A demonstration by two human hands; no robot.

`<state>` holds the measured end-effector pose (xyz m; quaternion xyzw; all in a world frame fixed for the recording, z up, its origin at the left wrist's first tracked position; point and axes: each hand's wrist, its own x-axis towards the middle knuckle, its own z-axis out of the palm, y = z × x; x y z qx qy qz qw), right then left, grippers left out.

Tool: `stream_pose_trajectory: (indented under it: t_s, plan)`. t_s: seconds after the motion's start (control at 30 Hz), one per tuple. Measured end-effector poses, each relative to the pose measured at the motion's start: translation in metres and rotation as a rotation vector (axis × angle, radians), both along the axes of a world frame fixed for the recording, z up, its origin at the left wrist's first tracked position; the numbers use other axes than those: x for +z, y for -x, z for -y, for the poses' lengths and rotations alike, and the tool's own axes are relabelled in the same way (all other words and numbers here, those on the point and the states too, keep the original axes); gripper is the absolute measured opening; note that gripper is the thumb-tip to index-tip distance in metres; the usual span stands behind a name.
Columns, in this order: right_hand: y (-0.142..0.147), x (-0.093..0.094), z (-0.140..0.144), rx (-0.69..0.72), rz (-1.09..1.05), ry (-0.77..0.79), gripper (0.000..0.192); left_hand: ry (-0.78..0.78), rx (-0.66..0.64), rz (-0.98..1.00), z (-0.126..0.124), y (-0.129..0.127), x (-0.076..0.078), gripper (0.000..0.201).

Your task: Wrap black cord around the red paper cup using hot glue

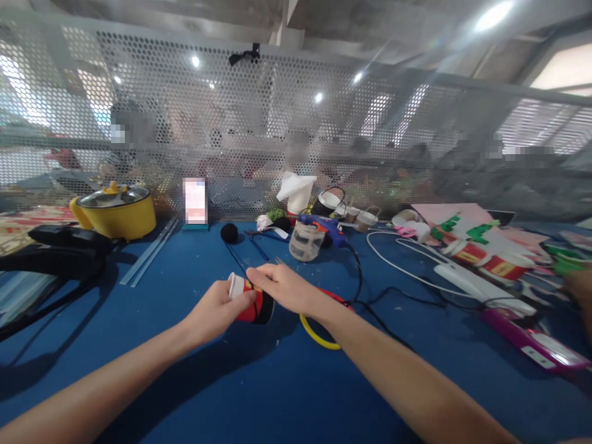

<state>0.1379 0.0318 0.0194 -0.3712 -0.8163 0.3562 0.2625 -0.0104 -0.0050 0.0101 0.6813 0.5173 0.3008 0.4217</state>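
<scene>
My left hand point(224, 308) is wrapped round a paper cup point(252, 308), which lies tilted above the blue table with its white opening toward the left. Its side is red, with black at the base end. A strand of black yarn point(235, 259) runs from a black yarn ball point(229, 232) to the cup and partly crosses it. At the cup's upper side my right hand point(282, 287) pinches the yarn between thumb and fingers. Some of its fingertips are hidden. Just beyond the right wrist lie a yellow ring point(319, 336) and something red.
A blue glue gun point(326, 228) rests on a clear plastic jar point(306, 242), its black cord trailing right. At left are a yellow pot point(118, 213), glue sticks point(150, 253) and a black stand point(60, 253). A purple power strip point(531, 339) and another person's hand point(580, 290) are at right.
</scene>
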Motion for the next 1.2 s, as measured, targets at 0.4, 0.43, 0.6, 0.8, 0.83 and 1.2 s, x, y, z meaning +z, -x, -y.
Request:
stream_pose_trajectory:
  t_s: [0.4,0.43,0.6,0.8,0.83,1.2]
  plan:
    - [-0.003,-0.01,0.002,-0.132,-0.232,0.217,0.021,-0.01,-0.032,-0.067,-0.001,-0.002,-0.004,0.029]
    - [-0.003,-0.009,0.001,-0.153,-0.21,0.198,0.024,-0.016,-0.033,-0.074,-0.001,-0.002,-0.004,0.029]
    - [-0.003,-0.009,0.0,-0.113,-0.102,0.228,0.035,-0.097,-0.063,-0.25,0.004,-0.004,-0.004,0.027]
    - [-0.003,-0.009,0.0,-0.075,-0.217,0.437,0.027,-0.211,-0.092,-0.375,0.007,-0.004,-0.001,0.029]
    - [-0.003,-0.009,-0.001,-0.087,-0.235,0.454,0.026,-0.229,-0.097,-0.376,0.008,-0.005,0.0,0.029]
    - [-0.007,-0.004,0.0,-0.016,-0.649,0.709,0.009,0.046,-0.033,-0.03,0.003,-0.004,0.003,0.025]
